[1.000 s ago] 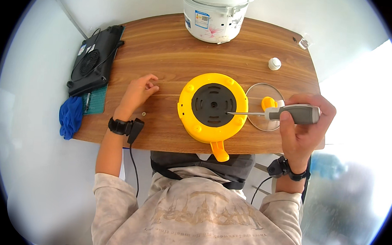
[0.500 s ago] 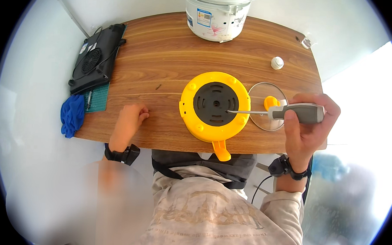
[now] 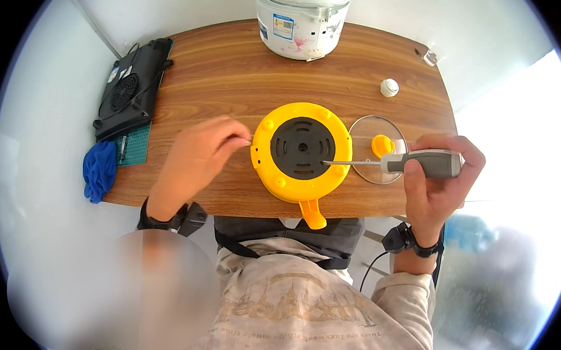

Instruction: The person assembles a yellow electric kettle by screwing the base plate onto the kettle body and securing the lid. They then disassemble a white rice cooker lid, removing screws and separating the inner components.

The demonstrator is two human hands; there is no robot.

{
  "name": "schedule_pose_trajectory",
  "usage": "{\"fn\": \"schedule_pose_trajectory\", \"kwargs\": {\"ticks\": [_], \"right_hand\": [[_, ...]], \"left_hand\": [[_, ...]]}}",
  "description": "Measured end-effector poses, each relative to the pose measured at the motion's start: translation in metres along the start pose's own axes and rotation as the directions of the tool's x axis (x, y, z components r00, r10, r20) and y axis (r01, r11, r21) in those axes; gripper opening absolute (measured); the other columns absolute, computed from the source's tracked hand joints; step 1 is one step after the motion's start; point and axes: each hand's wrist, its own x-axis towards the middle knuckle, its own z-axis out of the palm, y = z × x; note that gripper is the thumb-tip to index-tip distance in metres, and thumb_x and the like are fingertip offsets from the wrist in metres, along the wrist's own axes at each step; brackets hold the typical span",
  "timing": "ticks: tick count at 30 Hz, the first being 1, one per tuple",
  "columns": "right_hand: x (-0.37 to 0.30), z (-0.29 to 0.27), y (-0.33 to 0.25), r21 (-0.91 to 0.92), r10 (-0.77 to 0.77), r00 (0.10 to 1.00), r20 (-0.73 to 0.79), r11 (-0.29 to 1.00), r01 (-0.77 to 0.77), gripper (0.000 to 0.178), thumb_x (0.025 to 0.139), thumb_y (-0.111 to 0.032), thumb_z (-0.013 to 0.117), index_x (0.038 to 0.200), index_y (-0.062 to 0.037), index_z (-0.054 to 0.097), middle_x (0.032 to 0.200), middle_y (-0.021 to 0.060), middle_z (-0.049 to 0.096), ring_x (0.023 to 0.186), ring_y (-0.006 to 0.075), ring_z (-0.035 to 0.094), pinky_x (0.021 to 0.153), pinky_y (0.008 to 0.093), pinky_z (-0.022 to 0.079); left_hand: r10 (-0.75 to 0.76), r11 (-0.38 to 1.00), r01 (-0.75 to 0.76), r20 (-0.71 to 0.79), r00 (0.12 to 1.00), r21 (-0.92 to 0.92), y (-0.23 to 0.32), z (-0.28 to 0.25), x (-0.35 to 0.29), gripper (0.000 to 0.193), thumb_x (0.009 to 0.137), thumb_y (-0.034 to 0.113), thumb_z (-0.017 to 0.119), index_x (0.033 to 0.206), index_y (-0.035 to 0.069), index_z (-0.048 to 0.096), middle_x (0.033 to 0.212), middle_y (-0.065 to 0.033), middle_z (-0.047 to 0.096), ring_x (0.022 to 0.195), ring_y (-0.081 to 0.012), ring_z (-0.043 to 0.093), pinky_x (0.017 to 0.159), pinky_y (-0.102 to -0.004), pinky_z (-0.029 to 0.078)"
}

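An upside-down yellow electric pot with a dark grey slotted base lies near the table's front edge, its handle pointing at me. In my right hand is a grey-and-white screwdriver, held level. Its shaft reaches left over the pot, the tip at the grey base's right side. My left hand is at the pot's left rim, thumb and fingers pinched together; what they hold, if anything, is hidden. A round glass lid with a yellow knob lies right of the pot, partly under the screwdriver.
A white rice cooker stands at the back. To the right is a small white round piece. On the left, an overturned black appliance with a fan rests on a green mat, beside a blue cloth.
My left hand has moved up and right from the table's front to the pot's left rim. My right hand still holds the screwdriver in nearly the same place. The whole view has shifted slightly.
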Motion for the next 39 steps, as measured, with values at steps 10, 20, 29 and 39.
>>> {"fn": "schedule_pose_trajectory", "kwargs": {"ticks": [10, 20, 29, 39], "right_hand": [[-0.007, -0.003, -0.006, -0.037, -0.024, 0.997, 0.067, 0.999, 0.026, 0.054, 0.08, 0.001, 0.074, 0.121, -0.0032, 0.039, 0.101, 0.0122, 0.065, 0.081, 0.0137, 0.063, 0.072, 0.0263, 0.053], [-0.009, -0.01, -0.003, -0.046, -0.013, 0.998, 0.065, 0.999, 0.016, 0.056, 0.079, 0.0, 0.075, 0.122, -0.0041, 0.039, 0.101, 0.0121, 0.065, 0.08, 0.0133, 0.063, 0.072, 0.0266, 0.053], [-0.011, -0.009, -0.003, -0.013, 0.002, 0.998, 0.061, 1.0, -0.002, 0.056, 0.079, 0.0, 0.075, 0.122, -0.0043, 0.039, 0.101, 0.012, 0.064, 0.08, 0.0137, 0.063, 0.073, 0.0274, 0.054], [-0.013, -0.009, -0.001, -0.001, 0.001, 0.999, 0.052, 1.0, 0.0, 0.056, 0.079, -0.001, 0.075, 0.122, -0.0042, 0.039, 0.1, 0.012, 0.065, 0.081, 0.0135, 0.063, 0.073, 0.0272, 0.054]], "left_hand": [[0.108, 0.993, -0.114, 0.237, 0.965, 0.009, 0.028, 0.038, 0.047, 0.011, 0.093, 0.016, 0.063, 0.092, 0.006, 0.068, 0.091, -0.0099, 0.067, 0.089, -0.0308, 0.063, 0.078, -0.04, 0.051], [0.189, 0.977, -0.206, 0.228, 0.955, 0.051, 0.03, 0.049, 0.051, 0.009, 0.09, 0.015, 0.067, 0.091, 0.006, 0.068, 0.093, -0.0094, 0.066, 0.093, -0.03, 0.059, 0.083, -0.0401, 0.05], [0.206, 0.972, -0.223, 0.184, 0.961, 0.075, 0.03, 0.053, 0.05, 0.01, 0.092, 0.013, 0.066, 0.092, 0.004, 0.063, 0.092, -0.0104, 0.064, 0.092, -0.0306, 0.059, 0.082, -0.0406, 0.05], [0.201, 0.978, -0.209, 0.215, 0.956, 0.016, 0.031, 0.049, 0.054, 0.011, 0.09, 0.013, 0.068, 0.091, 0.004, 0.062, 0.09, -0.0111, 0.065, 0.09, -0.0301, 0.061, 0.081, -0.0396, 0.05]]}}
